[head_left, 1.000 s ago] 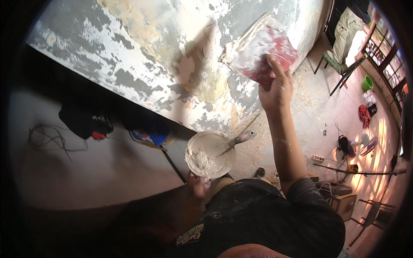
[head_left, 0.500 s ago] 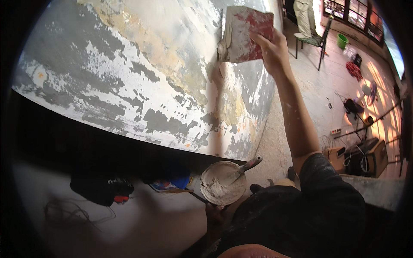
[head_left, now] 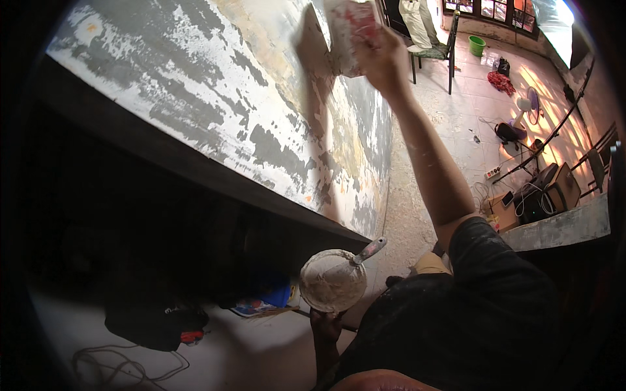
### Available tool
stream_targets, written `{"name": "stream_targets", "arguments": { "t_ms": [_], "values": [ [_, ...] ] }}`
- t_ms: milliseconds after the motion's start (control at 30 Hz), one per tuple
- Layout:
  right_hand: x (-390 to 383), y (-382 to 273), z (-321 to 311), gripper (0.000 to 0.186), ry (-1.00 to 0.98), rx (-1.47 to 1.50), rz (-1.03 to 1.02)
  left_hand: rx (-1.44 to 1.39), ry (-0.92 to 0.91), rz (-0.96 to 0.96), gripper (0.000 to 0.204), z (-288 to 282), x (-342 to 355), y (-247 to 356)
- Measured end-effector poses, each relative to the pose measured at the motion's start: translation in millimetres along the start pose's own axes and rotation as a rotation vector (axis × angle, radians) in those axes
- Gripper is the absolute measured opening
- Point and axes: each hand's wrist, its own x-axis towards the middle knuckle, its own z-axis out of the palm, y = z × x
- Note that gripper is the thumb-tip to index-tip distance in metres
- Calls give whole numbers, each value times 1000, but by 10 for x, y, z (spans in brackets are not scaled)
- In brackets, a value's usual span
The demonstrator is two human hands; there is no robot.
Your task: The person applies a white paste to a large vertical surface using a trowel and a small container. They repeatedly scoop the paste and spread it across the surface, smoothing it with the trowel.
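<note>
My right hand (head_left: 386, 62), raised at the end of an outstretched arm, is closed around a red flat spreader (head_left: 352, 32) smeared with pale putty. The spreader is close to the patchy grey and white wall (head_left: 195, 98); I cannot tell whether its edge touches. Motion blurs it somewhat. Low in front of my body, my left hand (head_left: 327, 326) holds up a round tub (head_left: 313, 301) of putty from beneath. A putty knife (head_left: 372, 250) leans in the tub, blade inside and handle over the far right rim.
A dark ledge edge (head_left: 215, 179) runs beneath the wall. At lower left lie a black bag (head_left: 153, 326) and cables (head_left: 124, 365). On the right floor stand a chair (head_left: 433, 53), a green bucket (head_left: 476, 45), a fan (head_left: 531, 105) and a wooden box (head_left: 562, 189).
My right hand and spreader have shifted up and left in the picture, and the spreader's angle has changed. The whole view has turned slightly. The tub stays in my left hand.
</note>
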Motion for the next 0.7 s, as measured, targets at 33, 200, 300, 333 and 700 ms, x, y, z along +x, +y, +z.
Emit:
{"name": "stream_targets", "arguments": {
  "t_ms": [33,200,300,333,700],
  "values": [
    [-35,0,130,21,116,6,-85,-204,-2,-109,69,15,22,27],
    [-149,-298,279,19,99,-45,-82,-861,102,-376,81,3,17,56],
    [-144,-120,194,21,85,47,-107,-875,115,-374,82,4,5,-12],
    [-107,7,187,22,80,-4,-80,-811,107,-355,82,3,-1,-23],
    [-239,525,-73,18,-38,149,154,-423,76,-124,79,-135,-179,-26]
  ]
}}
